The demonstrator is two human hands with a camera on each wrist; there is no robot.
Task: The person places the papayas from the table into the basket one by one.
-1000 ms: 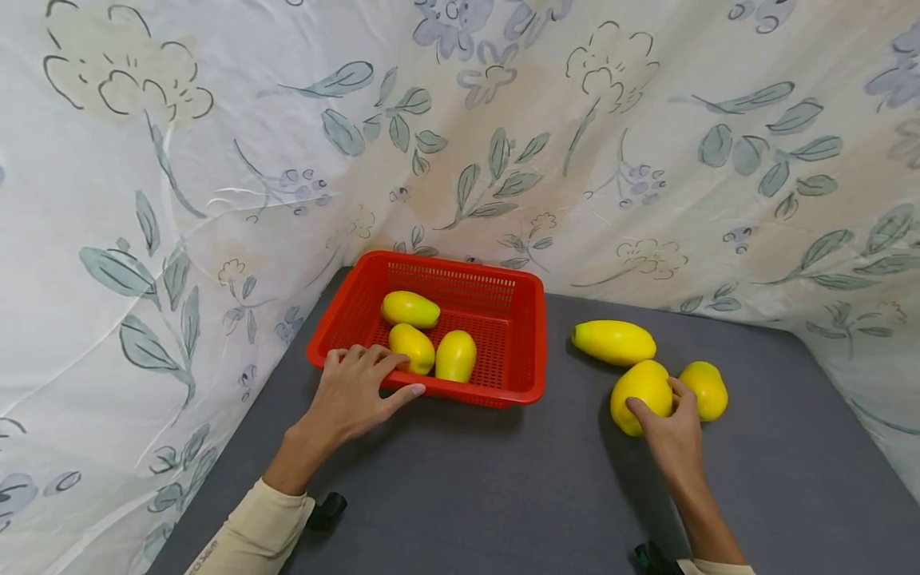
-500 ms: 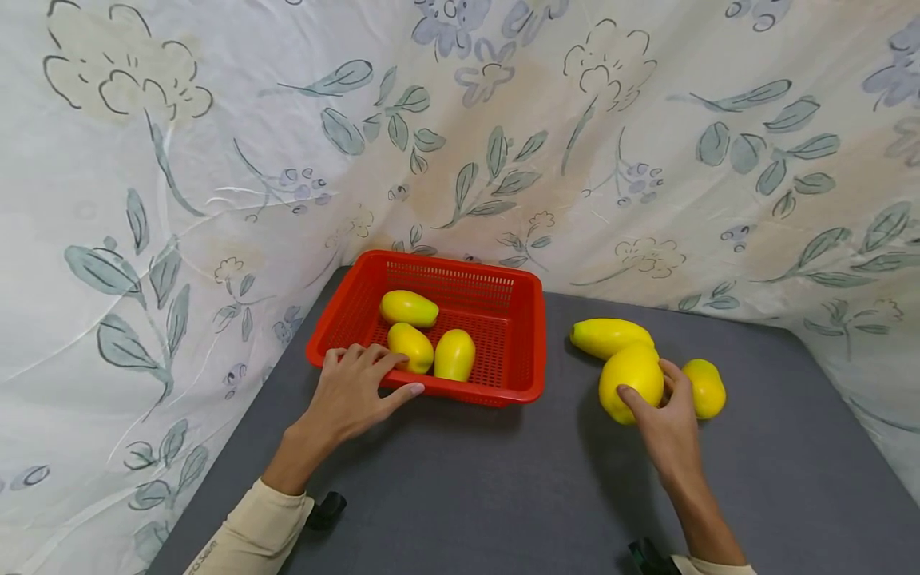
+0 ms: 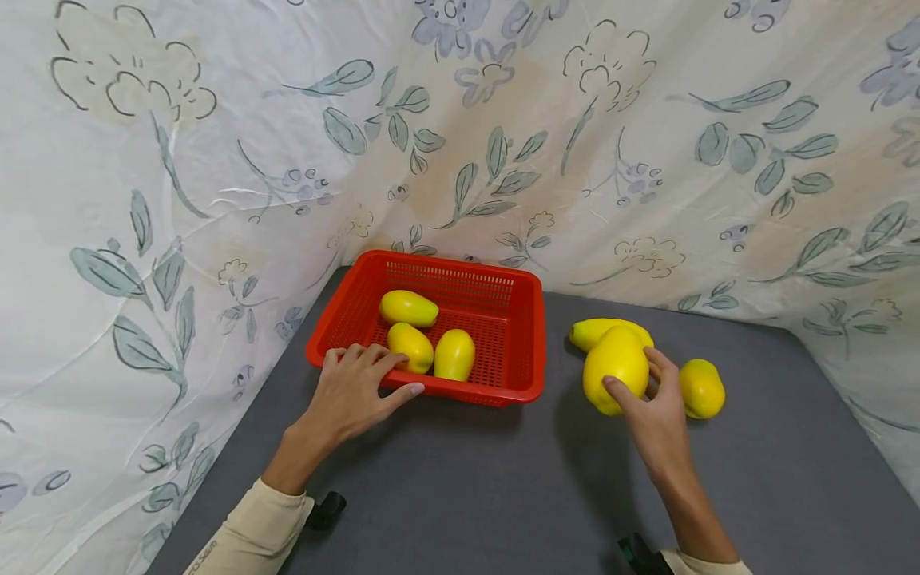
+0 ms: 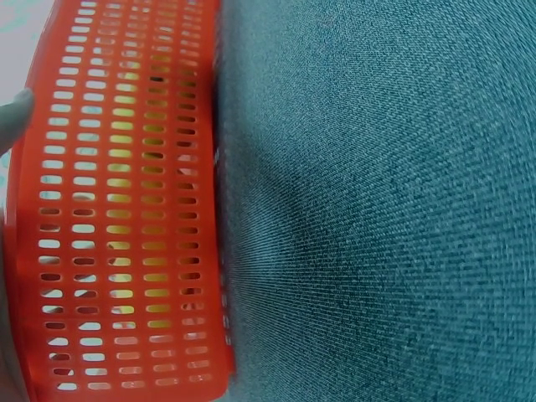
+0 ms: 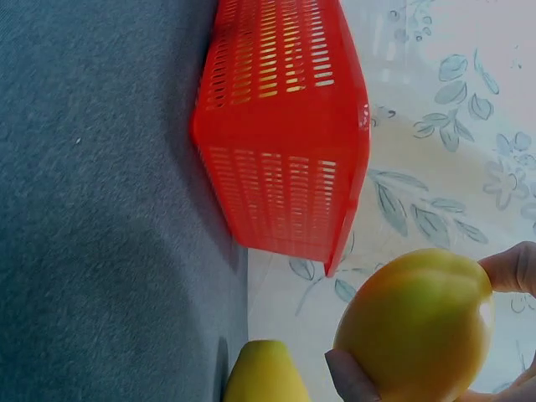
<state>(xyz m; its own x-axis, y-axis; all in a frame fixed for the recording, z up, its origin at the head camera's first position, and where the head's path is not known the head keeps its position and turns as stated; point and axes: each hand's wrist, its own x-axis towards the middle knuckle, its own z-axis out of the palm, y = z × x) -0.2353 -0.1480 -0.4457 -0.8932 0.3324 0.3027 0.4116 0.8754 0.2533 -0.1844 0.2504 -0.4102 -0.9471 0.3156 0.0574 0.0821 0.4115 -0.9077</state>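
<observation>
In the head view my left hand (image 3: 359,395) rests on the front rim of a red plastic basket (image 3: 523,391), fingers bent over the edge and thumb stretched along it. Inside, three yellow fruits (image 3: 455,355) lie at the basket's left and middle. My right hand (image 3: 657,419) grips a large smooth yellow fruit (image 3: 614,371) between thumb and fingers. The right wrist view shows this fruit (image 5: 419,327) raised above the table, its shadow falling to the left. Behind it lies a longer yellow fruit (image 3: 585,333), partly covered. Another yellow fruit (image 3: 703,389) sits just right of my right hand.
The dark grey table (image 3: 467,495) carries the basket at its back left. A flowered cloth (image 3: 503,120) hangs behind and along the left side. Slotted basket walls (image 4: 126,209) show close up in the left wrist view.
My right hand has lifted the large fruit and carried it left, away from the fruit at far right and across the longer one. My left hand has stayed on the basket rim.
</observation>
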